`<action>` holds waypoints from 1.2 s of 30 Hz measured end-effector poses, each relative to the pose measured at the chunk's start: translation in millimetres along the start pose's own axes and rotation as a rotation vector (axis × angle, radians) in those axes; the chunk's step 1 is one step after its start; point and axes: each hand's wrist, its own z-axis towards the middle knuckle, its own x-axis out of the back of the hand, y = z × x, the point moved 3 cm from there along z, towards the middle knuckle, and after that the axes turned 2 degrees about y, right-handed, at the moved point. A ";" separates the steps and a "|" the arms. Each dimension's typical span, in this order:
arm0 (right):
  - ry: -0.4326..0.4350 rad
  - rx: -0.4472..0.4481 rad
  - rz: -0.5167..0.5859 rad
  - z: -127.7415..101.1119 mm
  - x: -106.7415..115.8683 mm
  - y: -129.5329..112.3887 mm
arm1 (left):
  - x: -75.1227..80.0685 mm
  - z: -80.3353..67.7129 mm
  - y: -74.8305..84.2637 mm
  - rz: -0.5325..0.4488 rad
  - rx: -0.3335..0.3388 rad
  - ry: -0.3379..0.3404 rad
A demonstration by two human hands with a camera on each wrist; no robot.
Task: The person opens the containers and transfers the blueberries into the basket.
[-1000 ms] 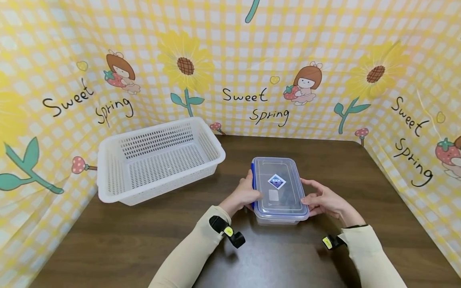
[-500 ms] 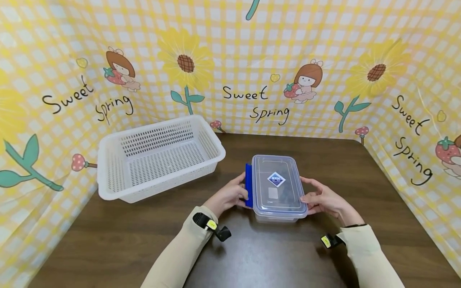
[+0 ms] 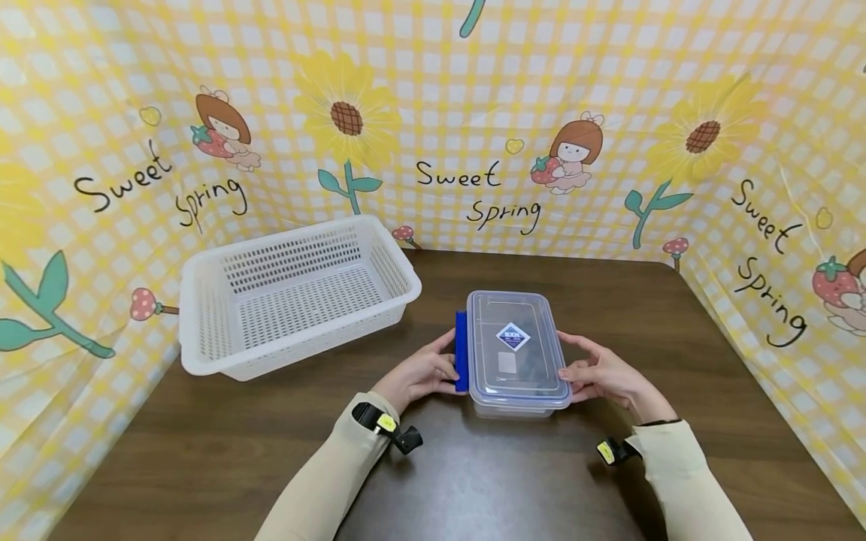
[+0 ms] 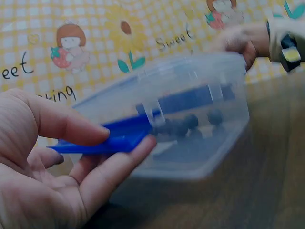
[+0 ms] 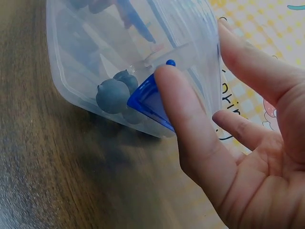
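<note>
A clear plastic food container (image 3: 517, 353) with a blue-and-white diamond label on its lid stands on the table. On its left side a blue latch flap (image 3: 461, 352) sticks outward. My left hand (image 3: 422, 372) pinches this flap; in the left wrist view the thumb lies above it and a finger below. At the other long side, my right hand (image 3: 602, 376) holds the container by its edge. The right wrist view shows a digit against another blue latch (image 5: 152, 100) there. Several dark round balls (image 5: 113, 96) with small nubs show through the wall.
A white perforated basket (image 3: 304, 353) stands at the back left, with nothing seen inside. The brown wooden table (image 3: 514, 481) is bounded at the back and sides by a yellow checked cloth (image 3: 446, 113) with flowers and lettering.
My left hand has moved left, off the lid's edge, and the left blue flap has swung outward with it. The right hand has kept its hold on the container.
</note>
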 end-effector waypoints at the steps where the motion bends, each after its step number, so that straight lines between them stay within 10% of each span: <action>1: 0.000 -0.002 0.000 0.3 0.0 0.5 | 1.0 -0.3 -1.0 0.004 0.000 -0.003; 9: 0.013 0.019 -0.007 0.7 0.7 2.6 | 6.0 -3.6 -4.0 0.067 -0.040 0.016; 21: -0.009 0.064 -0.040 -10.2 -4.3 -0.5 | -11.6 -29.9 -4.5 0.149 -0.238 0.271; 36: -0.016 0.265 -0.038 -28.9 -21.7 11.4 | -49.3 -49.9 -16.3 0.130 -0.315 0.236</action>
